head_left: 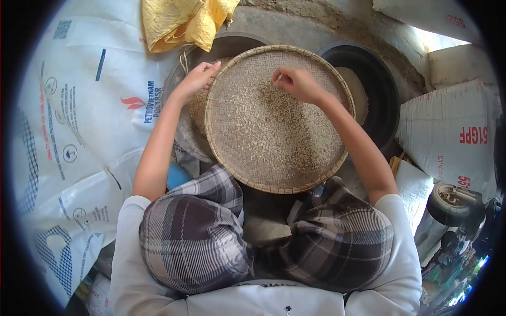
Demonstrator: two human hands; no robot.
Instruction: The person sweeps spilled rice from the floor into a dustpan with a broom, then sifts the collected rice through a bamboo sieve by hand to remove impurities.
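Pale grain covers a round woven-bamboo tray, gripped at its rim by the left hand. The right hand, pinched closed, seems mid-sorting; the next pick calls for steadiness.

Plaid, straw tones and printed white, as I watch from afar.
I see pale straw grain speckling a tan woven tray, its yellowish rim banded green; a black basin; a bright yellow sack; a white sack with red flame, dark-blue letters and blue lattice; a second whitish sack lettered red; brown, grey and cream plaid trousers; a white shirt.
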